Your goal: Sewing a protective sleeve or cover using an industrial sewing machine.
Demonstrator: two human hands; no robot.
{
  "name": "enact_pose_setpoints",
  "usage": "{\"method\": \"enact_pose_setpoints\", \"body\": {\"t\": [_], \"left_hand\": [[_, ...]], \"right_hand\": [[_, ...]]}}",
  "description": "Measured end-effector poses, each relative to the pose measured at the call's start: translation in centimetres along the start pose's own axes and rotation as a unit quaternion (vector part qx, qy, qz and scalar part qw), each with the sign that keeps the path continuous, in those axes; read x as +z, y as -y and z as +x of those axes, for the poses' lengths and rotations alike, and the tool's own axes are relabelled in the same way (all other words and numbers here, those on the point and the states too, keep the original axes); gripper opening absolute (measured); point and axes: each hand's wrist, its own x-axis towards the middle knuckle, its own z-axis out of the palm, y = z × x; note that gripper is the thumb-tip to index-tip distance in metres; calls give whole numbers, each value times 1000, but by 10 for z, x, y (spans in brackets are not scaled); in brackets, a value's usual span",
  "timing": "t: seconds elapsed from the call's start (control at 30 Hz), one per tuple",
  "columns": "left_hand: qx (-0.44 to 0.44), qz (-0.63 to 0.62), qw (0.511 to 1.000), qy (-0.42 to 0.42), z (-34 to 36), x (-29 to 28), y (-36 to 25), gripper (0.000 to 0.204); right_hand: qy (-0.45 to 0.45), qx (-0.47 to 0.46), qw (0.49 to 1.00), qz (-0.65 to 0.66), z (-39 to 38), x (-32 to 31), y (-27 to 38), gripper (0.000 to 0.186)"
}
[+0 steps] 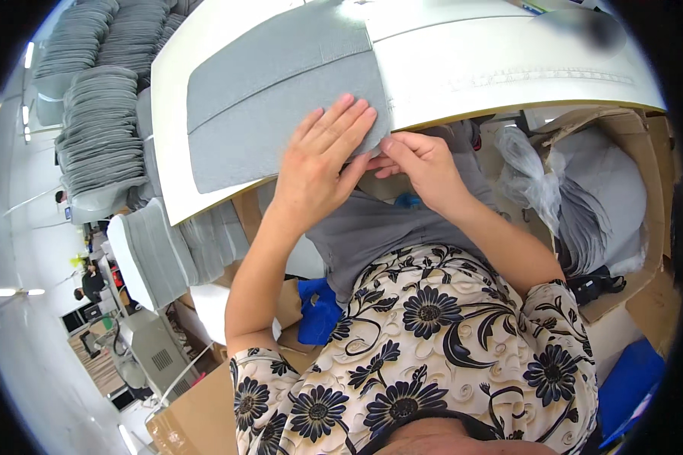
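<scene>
In the head view, the left hand (322, 148) lies flat, fingers spread, on the grey fabric piece (281, 98) on the white table (493, 68). At its 3 o'clock, the right hand (421, 163) pinches the fabric edge. Grey stacks (102, 121) stand at 9 o'clock.

Bright, even light | glare on white tabletop (508, 68) | edges bend, dark round rim | blurry smudge at top right
</scene>
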Motion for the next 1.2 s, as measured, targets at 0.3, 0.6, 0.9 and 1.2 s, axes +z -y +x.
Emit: {"method": "enact_pose_setpoints", "body": {"t": [0.3, 0.6, 0.9, 1.2], "left_hand": [[35, 69, 994, -79, -2, 7, -7, 26], [-120, -148, 981, -17, 8, -15, -1, 19], [-74, -86, 992, -58, 8, -6, -9, 19], [5, -13, 996, -83, 3, 9, -4, 27]], "right_hand": [[-6, -13, 999, -35, -2, 8, 1, 27], [9, 10, 999, 52, 4, 14, -2, 33], [-63, -4, 994, 84, 8, 32, -15, 27], [-61, -58, 996, -25, -5, 12, -8, 26]]}}
